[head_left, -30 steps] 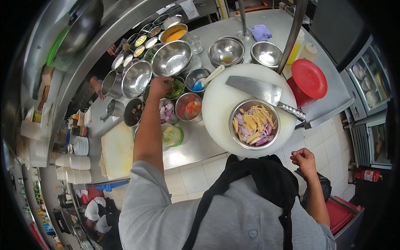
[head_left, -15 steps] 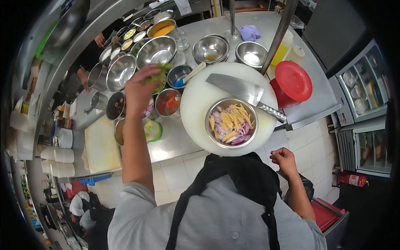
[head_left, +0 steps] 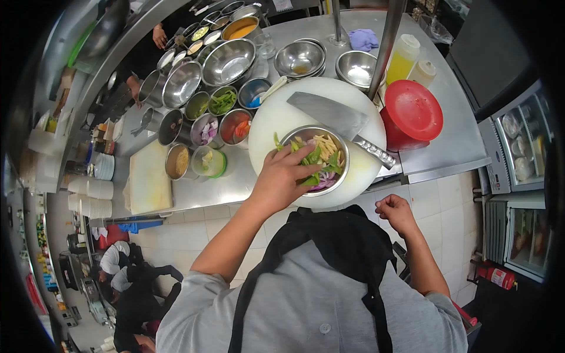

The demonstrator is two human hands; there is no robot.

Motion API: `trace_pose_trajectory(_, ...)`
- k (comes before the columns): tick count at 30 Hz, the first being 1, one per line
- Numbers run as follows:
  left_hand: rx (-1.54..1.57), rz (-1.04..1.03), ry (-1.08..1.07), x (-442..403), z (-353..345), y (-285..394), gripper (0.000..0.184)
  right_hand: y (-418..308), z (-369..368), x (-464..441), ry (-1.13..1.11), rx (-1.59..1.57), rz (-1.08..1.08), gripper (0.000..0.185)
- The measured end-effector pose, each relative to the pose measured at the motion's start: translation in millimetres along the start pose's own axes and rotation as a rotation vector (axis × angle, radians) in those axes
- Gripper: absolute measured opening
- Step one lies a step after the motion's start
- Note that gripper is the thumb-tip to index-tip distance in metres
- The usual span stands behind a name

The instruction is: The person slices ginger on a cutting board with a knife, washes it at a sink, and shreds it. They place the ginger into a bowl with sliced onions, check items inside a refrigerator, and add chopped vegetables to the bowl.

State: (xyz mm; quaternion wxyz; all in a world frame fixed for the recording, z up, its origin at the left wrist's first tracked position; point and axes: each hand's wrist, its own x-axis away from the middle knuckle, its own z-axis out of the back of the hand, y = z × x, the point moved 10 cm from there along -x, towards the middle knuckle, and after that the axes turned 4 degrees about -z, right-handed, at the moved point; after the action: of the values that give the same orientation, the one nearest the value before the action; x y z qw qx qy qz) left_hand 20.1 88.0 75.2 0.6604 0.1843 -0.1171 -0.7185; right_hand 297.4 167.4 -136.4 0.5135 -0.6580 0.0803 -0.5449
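Observation:
My left hand point(head_left: 285, 176) is over the near left side of a metal bowl point(head_left: 347, 162), its fingers spread on green pepper strips point(head_left: 315, 156). Yellow strips point(head_left: 325, 144) and sliced purple onion point(head_left: 322, 183) lie in the same bowl. The bowl sits on a round white cutting board point(head_left: 265, 120). Behind it on the board rests a cleaver point(head_left: 329, 112), its handle pointing right. My right hand point(head_left: 395, 212) hangs in front of the counter, fingers curled together, with nothing visible in it.
Metal containers of green strips point(head_left: 223, 101), onion point(head_left: 206, 129) and red pieces point(head_left: 236, 126) stand left of the board. A red lidded container point(head_left: 412, 115) and a yellow bottle point(head_left: 403, 59) are right. A metal post point(head_left: 387, 50) rises behind. Other people's hands point(head_left: 134, 88) show across the counter.
My left hand has moved right and nearer, from the container of green strips to the bowl on the board. Green strips now lie over the bowl's contents. My right hand stays curled.

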Motion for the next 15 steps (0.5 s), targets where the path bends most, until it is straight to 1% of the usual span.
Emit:
trace_pose_trajectory(4, 0.004, 0.006, 0.024, -2.6, -2.2, 0.7, 0.055, 10.3, 9.0, -3.0, -0.044, 0.056, -0.021, 0.017)
trace_pose_trajectory(6, 0.186, -0.054, 0.098, -7.4, 1.6, 4.4, 0.056, 12.6, 11.1, -3.4, -0.084, 0.098, -0.036, 0.017)
trace_pose_trajectory(7, 0.326, 0.003, 0.097, -10.0, -0.1, 3.2, 0.056, 10.9, 10.2, -3.9, -0.110, 0.108, -0.018, 0.017)
trace_pose_trajectory(9, 0.285, 0.025, 0.111, -12.3, 1.2, 4.1, 0.056, 7.9, 9.1, -4.4, -0.147, 0.128, 0.005, 0.017)
trace_pose_trajectory(11, 0.248, 0.036, 0.124, -13.5, 3.2, 8.5, 0.055, -3.0, 13.3, -3.8, -0.122, 0.169, 0.097, 0.014)
trace_pose_trajectory(14, 0.307, 0.110, 0.200, -7.7, 16.5, 5.7, 0.054, -8.3, 17.7, -3.1, -0.174, 0.215, 0.085, 0.017)
trace_pose_trajectory(15, 0.311, 0.176, 0.237, -4.2, 19.9, -1.7, 0.054, -15.2, 18.4, -0.9, -0.179, 0.221, 0.092, 0.017)
